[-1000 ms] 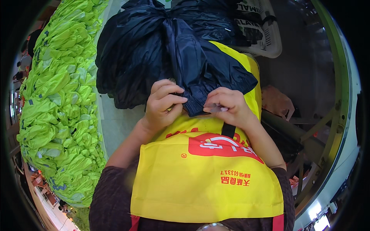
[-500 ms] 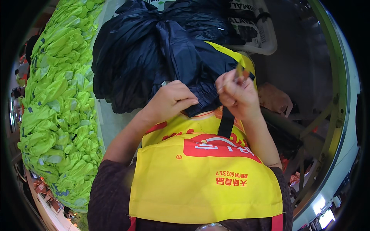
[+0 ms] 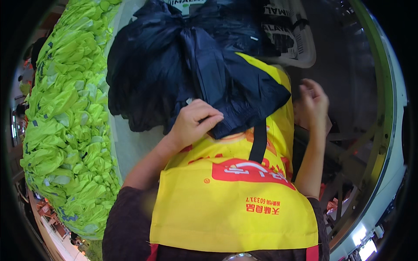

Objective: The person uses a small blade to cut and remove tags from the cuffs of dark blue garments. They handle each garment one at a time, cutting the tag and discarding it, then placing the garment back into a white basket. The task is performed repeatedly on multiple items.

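A dark navy garment (image 3: 204, 74) of thin, slightly shiny fabric spreads across the work surface and over my lap. Its near edge looks gathered. My left hand (image 3: 194, 122) pinches that edge between thumb and fingers, beside a small white tag (image 3: 188, 101). My right hand (image 3: 314, 104) is off the cloth to the right, over a dark space; its fingers are curled and smeared by motion, so whether anything is in them cannot be made out. A yellow apron (image 3: 230, 226) with red print covers my front, and a black strap (image 3: 258, 142) lies on it below the garment.
A long heap of bright lime-green fabric pieces (image 3: 69, 130) lines the left side. At the back right stands a whitish plastic crate (image 3: 307, 48) with dark printed bags beside the navy cloth. A greenish metal frame (image 3: 385, 108) curves along the right.
My right hand has moved away from the garment's edge to the right; a small yellow-orange thing seen at its fingers earlier no longer shows. My left hand stays on the edge.
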Demonstrator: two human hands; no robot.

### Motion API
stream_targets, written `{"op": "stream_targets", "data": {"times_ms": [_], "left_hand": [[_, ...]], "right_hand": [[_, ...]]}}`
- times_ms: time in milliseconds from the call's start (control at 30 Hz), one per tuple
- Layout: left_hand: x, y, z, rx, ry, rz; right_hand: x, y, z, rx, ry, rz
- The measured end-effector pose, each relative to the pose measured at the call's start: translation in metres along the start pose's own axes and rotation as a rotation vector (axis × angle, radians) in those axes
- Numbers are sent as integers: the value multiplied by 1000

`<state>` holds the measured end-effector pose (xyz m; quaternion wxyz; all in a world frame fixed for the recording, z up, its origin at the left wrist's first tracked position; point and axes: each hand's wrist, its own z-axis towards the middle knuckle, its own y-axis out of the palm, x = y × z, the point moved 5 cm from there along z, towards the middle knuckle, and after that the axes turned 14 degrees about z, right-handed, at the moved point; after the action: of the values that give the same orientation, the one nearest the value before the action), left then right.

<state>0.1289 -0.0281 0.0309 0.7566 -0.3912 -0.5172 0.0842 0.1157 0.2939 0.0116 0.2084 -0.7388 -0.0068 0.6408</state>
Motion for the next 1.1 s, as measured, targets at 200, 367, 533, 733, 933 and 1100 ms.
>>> {"op": "stream_targets", "data": {"times_ms": [200,367,533,733,933,1100], "left_hand": [[-6,-13,33,129,-176,72],[-59,-31,71,410,-445,199],[-121,-24,98,355,-605,-2],[-91,-19,120,-48,-644,440],[-116,-12,103,49,-523,138],[-129,-11,89,218,-512,-123]], "right_hand": [[-12,93,-14,-282,-132,63],[-8,115,-13,-344,2,105],[3,119,-9,-387,12,91],[13,116,-19,-359,104,239],[10,107,-27,-402,64,-33],[12,105,-28,-387,36,3]]}}
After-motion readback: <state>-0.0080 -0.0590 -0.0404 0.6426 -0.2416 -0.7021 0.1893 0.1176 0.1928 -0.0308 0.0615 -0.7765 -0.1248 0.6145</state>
